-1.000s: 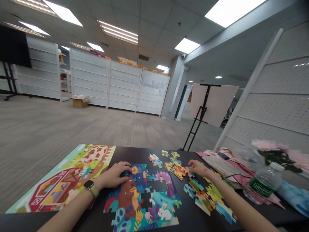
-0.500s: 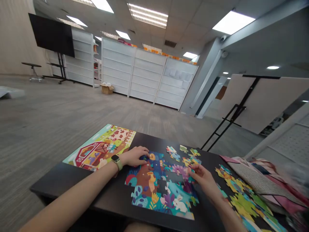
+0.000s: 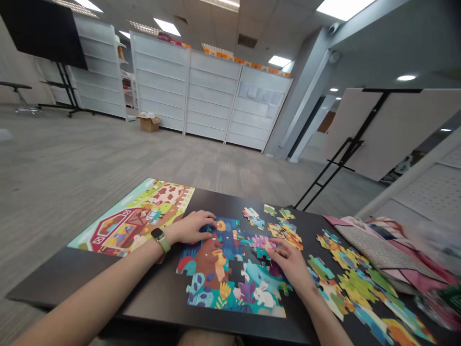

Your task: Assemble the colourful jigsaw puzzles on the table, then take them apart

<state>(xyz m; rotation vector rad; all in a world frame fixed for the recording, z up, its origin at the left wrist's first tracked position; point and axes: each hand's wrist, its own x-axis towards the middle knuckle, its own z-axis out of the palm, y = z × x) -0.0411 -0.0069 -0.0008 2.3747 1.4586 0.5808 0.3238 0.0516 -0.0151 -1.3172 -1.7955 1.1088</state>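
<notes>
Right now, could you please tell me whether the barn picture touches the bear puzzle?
Apart: the head view shows dark tabletop between the barn picture and bear puzzle.

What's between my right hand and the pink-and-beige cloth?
In the head view, loose puzzle pieces lie on the dark table between the right hand and the pink-and-beige cloth.

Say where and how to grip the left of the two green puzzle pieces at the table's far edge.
Probably pinch that puzzle piece by opposite edges, from above: it lies flat on the table, apart from its neighbours.
</notes>
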